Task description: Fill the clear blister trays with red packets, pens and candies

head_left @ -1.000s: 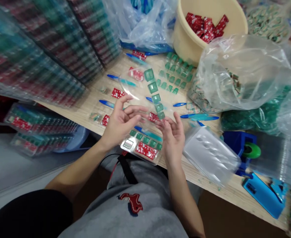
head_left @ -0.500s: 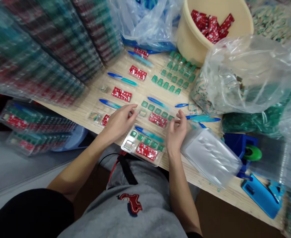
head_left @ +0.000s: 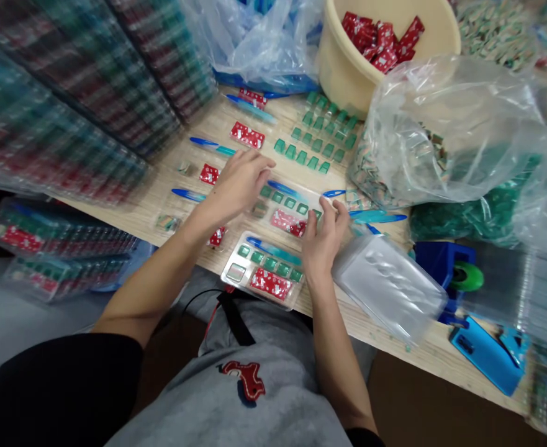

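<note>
My left hand point(head_left: 243, 181) reaches over the upper left corner of a clear blister tray point(head_left: 311, 197), fingers stretched out and nothing visible in them. Whether its fingertips touch the plastic I cannot tell. At that tray's right edge is my right hand point(head_left: 322, 242), its fingers bent but apart. Inside the tray lie a blue pen point(head_left: 286, 189), several green pieces point(head_left: 290, 203) and a red patterned packet point(head_left: 285, 220). Nearer my body, a second filled tray point(head_left: 260, 297) shows the same kinds of pieces. Beyond my left hand lies another red packet point(head_left: 248, 135).
A cream bucket point(head_left: 345, 68) of red packets stands at the back. Clear bags point(head_left: 459, 105) of small pieces crowd the right, near stacked clear plastic covers point(head_left: 389, 288), a blue tape dispenser point(head_left: 434, 267) and a blue phone point(head_left: 485, 357). Tall stacks of filled trays point(head_left: 63, 105) rise at left.
My left hand has moved away from my body, from the upper tray's left side to its far left corner. My right hand stays by the right edge. The view has shifted slightly.
</note>
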Demonstrator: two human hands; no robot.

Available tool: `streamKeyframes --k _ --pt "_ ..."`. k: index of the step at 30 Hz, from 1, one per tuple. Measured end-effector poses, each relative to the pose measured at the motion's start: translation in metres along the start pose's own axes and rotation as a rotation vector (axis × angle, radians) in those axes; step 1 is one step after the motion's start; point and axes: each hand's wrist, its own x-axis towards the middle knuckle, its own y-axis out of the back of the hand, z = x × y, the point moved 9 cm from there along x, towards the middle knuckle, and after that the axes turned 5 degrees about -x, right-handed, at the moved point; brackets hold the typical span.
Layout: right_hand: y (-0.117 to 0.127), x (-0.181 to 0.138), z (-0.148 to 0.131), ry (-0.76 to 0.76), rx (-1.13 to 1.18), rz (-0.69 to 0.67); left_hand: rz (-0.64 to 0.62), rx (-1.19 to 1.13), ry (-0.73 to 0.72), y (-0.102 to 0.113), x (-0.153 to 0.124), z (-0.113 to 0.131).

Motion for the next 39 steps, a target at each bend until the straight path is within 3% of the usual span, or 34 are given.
streamKeyframes --k 6,12,18,27,34,39 --pt "-0.002 -0.001 0.013 -0.053 -0.211 -0.036 -0.028 0.008 -0.017 -0.002 0.025 -0.016" --pt "-0.011 -0.014 -0.005 0.082 -0.376 -0.167 -0.120 -0.006 -0.239 -0.035 0.045 0.008" --pt "-0.001 -0.026 -0.005 0.090 -0.392 -0.133 -0.252 0.072 -0.282 -0.059 0.062 0.023" --pt "0.002 -0.034 -0.004 0.102 -0.339 -0.102 -0.285 0.206 -0.375 -0.061 0.052 0.041" --pt "0.005 -0.034 -0.004 0.106 -0.290 -0.071 -0.315 0.228 -0.482 -0.061 0.043 0.074" --pt "0.015 -0.025 -0.007 0.047 0.056 -0.062 -0.112 0.297 -0.582 -0.024 0.014 0.086"
